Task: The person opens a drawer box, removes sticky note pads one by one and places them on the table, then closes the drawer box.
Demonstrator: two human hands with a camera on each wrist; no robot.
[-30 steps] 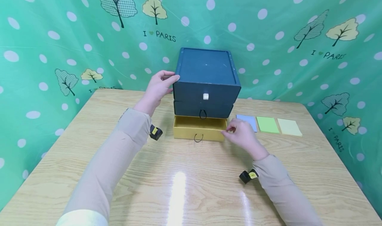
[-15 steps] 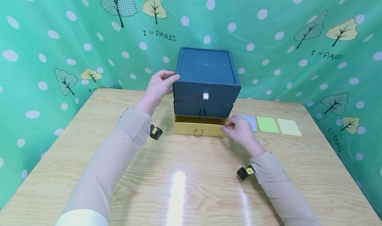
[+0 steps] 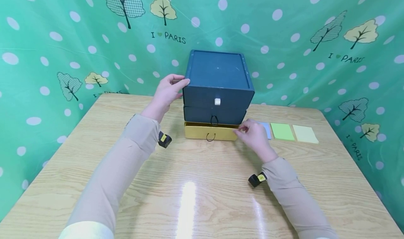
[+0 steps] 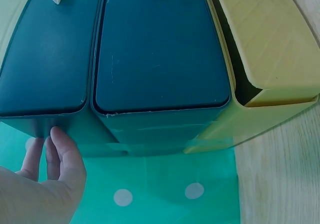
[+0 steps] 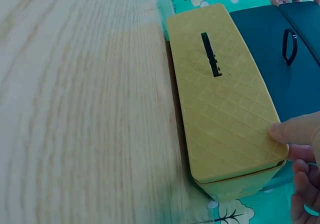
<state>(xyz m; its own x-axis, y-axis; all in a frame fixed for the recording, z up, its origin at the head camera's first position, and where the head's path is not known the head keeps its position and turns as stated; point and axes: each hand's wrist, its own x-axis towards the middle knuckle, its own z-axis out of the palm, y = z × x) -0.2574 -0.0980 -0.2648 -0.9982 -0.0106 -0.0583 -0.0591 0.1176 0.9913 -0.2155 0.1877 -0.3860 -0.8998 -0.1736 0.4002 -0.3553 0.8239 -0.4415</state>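
A three-tier drawer cabinet [image 3: 217, 70] stands at the back of the table, two dark blue tiers above a yellow one. The bottom yellow drawer [image 3: 199, 132] sticks out a little, with a narrow gap behind its front in the left wrist view. My right hand [image 3: 254, 137] pinches the drawer's right front corner; in the right wrist view its thumb [image 5: 292, 129] lies on the yellow front. My left hand [image 3: 167, 93] rests against the upper left side of the cabinet, fingers [image 4: 65, 149] fairly straight on the blue wall.
Blue [image 3: 266, 129], green [image 3: 282, 131] and pale yellow [image 3: 305, 134] sticky-note pads lie in a row to the cabinet's right. A white knob [image 3: 217, 101] and black loop handles [image 3: 214, 120] project from the drawer fronts. Patterned green cloth [image 3: 284, 39] hangs behind the table [image 3: 221, 190].
The yellow drawer has slid inward, leaving less of its inside showing. My right hand has moved back with it. The left hand has stayed in place.
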